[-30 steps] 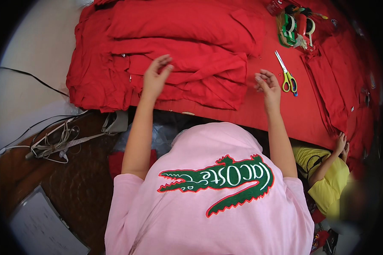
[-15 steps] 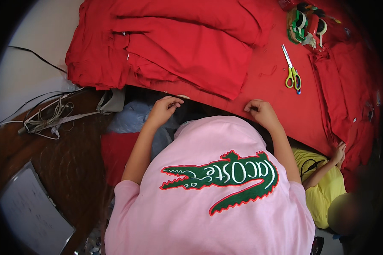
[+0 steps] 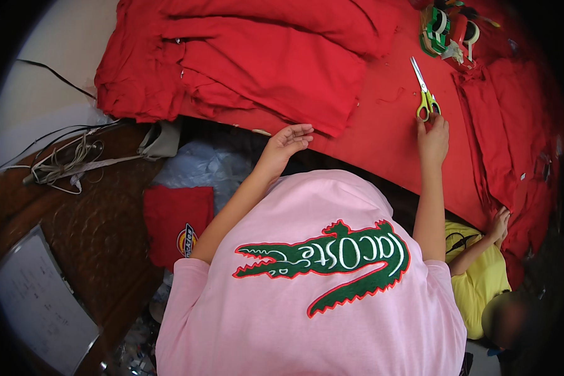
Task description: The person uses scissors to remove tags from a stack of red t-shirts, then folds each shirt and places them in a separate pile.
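Observation:
My right hand (image 3: 433, 143) reaches over the red tabletop (image 3: 382, 135), thumb and fingers closed about the yellow-green handles of a pair of scissors (image 3: 425, 94). The scissors lie with their silver blades pointing away from me. My left hand (image 3: 292, 139) hangs just off the table's near edge with its fingers stretched out, and nothing shows in it. Close beyond it is the corner of a thick stack of red cloth (image 3: 276, 69), which covers the far left of the table.
Tape rolls in green and red dispensers (image 3: 435, 31) stand at the far right. More red cloth (image 3: 492, 125) lies along the right side, where another person in a yellow top (image 3: 479, 282) touches it. Tangled cords (image 3: 75, 156) and a clear plastic bag (image 3: 210, 163) are at left.
My right hand has moved right and away from me, from the table edge to the scissors' handles. My left hand has shifted right, its fingers straightening.

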`<state>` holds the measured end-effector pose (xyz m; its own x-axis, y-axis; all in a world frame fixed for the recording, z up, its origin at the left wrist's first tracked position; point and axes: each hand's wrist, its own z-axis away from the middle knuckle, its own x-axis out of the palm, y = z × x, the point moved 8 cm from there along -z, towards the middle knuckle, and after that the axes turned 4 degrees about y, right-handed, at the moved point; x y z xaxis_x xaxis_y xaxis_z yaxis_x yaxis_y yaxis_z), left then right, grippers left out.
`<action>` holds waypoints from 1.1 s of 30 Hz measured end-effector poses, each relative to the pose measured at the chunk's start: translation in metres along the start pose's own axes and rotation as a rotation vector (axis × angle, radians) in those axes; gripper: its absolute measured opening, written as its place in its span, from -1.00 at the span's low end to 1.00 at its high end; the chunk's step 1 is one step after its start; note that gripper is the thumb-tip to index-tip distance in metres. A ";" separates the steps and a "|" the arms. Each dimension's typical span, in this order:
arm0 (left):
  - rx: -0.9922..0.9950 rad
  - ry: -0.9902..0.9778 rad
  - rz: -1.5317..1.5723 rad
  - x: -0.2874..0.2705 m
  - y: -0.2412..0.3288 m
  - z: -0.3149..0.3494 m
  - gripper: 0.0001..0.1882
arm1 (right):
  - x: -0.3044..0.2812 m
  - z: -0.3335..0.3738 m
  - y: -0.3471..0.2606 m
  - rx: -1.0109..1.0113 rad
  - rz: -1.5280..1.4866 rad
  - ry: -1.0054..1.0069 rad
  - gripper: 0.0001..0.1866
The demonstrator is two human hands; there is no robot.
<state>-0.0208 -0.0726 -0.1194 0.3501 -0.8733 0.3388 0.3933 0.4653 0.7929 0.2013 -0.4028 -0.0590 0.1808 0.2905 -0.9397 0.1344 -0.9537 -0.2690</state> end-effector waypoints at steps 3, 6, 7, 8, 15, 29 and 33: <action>-0.157 -0.054 0.104 0.026 0.000 -0.001 -0.55 | 0.007 -0.004 0.029 0.063 0.081 -0.137 -0.63; -0.153 -0.092 0.106 0.046 -0.002 -0.004 -0.56 | -0.008 -0.002 0.014 0.061 0.113 -0.108 -0.60; -0.131 -0.072 0.048 0.048 -0.001 -0.008 -0.56 | -0.012 -0.004 0.011 0.041 0.056 -0.015 -0.58; -0.107 -0.051 -0.010 0.049 0.000 -0.012 -0.56 | -0.010 -0.007 0.012 0.053 0.100 0.001 -0.58; 0.364 0.194 0.110 0.037 0.067 -0.017 -0.60 | 0.004 -0.039 0.021 0.087 0.330 -0.095 -0.55; 0.293 0.150 0.196 0.044 0.095 -0.002 -0.29 | 0.000 0.061 -0.102 0.331 -1.302 -0.799 -0.76; 0.482 0.177 -0.023 0.045 0.106 -0.002 -0.27 | -0.010 0.080 -0.128 0.074 -0.976 -0.782 -0.78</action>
<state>0.0386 -0.0622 -0.0208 0.5012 -0.8251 0.2607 -0.0191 0.2907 0.9566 0.1041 -0.2894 -0.0322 -0.5927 0.7778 -0.2091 -0.1734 -0.3767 -0.9099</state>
